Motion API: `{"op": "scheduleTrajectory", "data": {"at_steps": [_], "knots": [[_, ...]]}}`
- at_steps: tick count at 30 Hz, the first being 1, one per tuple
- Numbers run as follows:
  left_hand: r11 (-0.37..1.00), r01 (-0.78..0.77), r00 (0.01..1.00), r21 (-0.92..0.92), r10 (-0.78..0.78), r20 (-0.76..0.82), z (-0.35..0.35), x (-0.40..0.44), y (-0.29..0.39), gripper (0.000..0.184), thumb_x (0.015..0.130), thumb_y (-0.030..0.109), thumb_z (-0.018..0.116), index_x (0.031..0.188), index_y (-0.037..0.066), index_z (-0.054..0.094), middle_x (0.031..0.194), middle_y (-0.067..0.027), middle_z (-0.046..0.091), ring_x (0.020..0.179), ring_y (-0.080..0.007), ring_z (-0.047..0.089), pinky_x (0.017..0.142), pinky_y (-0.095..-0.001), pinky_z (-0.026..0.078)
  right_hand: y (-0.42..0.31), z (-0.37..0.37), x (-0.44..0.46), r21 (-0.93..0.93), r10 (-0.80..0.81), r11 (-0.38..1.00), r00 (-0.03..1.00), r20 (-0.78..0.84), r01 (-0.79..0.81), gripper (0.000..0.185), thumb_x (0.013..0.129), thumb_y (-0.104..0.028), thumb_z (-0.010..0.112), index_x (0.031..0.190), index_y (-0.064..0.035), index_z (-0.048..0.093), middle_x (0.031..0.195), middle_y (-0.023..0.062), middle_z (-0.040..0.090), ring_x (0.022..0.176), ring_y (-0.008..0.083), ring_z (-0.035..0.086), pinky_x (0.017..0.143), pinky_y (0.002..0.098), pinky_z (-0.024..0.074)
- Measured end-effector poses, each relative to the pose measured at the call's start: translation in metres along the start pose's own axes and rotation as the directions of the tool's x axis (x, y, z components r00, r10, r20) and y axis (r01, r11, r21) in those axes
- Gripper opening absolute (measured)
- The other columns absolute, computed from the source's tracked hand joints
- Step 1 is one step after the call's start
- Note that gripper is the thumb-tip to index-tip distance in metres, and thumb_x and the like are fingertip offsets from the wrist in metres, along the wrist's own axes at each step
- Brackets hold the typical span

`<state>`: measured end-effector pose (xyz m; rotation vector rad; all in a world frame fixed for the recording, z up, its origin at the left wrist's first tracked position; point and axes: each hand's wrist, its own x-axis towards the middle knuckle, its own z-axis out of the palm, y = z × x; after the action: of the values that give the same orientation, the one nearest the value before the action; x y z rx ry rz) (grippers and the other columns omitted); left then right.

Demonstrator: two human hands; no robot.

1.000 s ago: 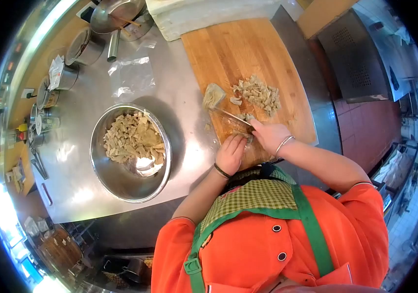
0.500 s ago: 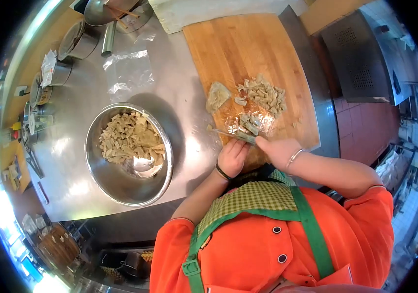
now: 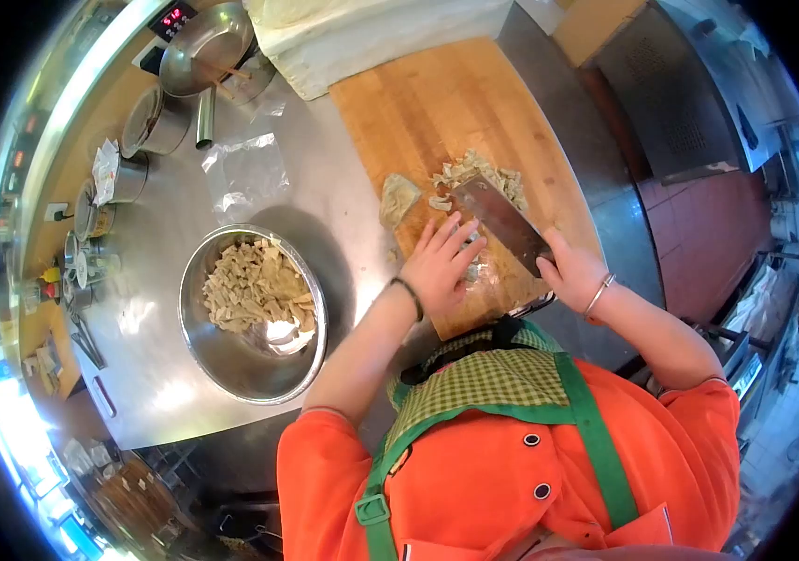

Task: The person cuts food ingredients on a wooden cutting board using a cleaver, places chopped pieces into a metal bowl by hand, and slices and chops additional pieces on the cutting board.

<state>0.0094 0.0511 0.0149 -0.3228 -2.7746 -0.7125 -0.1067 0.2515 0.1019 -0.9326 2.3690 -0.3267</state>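
Observation:
My right hand [image 3: 572, 273] grips a wide-bladed cleaver [image 3: 504, 221], its blade turned flat over the wooden board [image 3: 418, 103]. The blade's far end lies against a heap of chopped pale pieces [image 3: 484, 170] and covers part of it. With fingers spread, my left hand [image 3: 439, 266] is over the board's left side, near a few cut bits partly hidden under the fingers. A larger uncut piece [image 3: 399, 199] rests at the board's left edge. Left of the board stands a steel bowl [image 3: 203, 351] with many cut pieces [image 3: 255, 280] inside.
A clear plastic bag [image 3: 245, 173] lies on the steel table [image 3: 152, 355]. A pan [image 3: 208, 51] and several pots line the back left. Behind the board stands a white foam box [image 3: 371, 37]. Tongs [image 3: 87, 338] lie at the left.
The cleaver has swung up and right from the cutting spot and turned flat against the heap. My left hand has opened and moved up over the board. The view has shifted slightly.

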Motion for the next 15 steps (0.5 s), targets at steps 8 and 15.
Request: {"op": "scheduleTrajectory", "data": {"at_steps": [8, 15], "knots": [[0.893, 0.437, 0.884, -0.103, -0.448, -0.133, 0.050, -0.003, 0.042, 0.051, 0.067, 0.016, 0.067, 0.112, 0.002, 0.048, 0.111, -0.0188, 0.049, 0.102, -0.0370, 0.047, 0.087, -0.0436, 0.040, 0.004, 0.026, -0.006, -0.096, 0.039, 0.995, 0.999, -0.030, -0.042, 0.027, 0.087, -0.022, 0.046, 0.111, -0.0121, 0.040, 0.073, 0.0172, 0.061, 0.069, 0.0369, 0.059, 0.060, 0.0465, 0.0454], [0.961, 0.275, 0.899, -0.003, -0.258, -0.353, 0.039, -0.008, 0.047, 0.042, 0.066, 0.016, 0.067, 0.104, 0.003, 0.054, 0.107, -0.0183, 0.049, 0.094, -0.0354, 0.048, 0.080, -0.0418, 0.042, -0.004, 0.044, -0.001, -0.236, -0.191, 0.957, 0.979, -0.067, 0.171, 0.028, 0.083, -0.014, 0.044, 0.111, -0.0142, 0.043, 0.086, 0.0131, 0.060, 0.074, 0.0325, 0.060, 0.062, 0.0416, 0.0490]]}}
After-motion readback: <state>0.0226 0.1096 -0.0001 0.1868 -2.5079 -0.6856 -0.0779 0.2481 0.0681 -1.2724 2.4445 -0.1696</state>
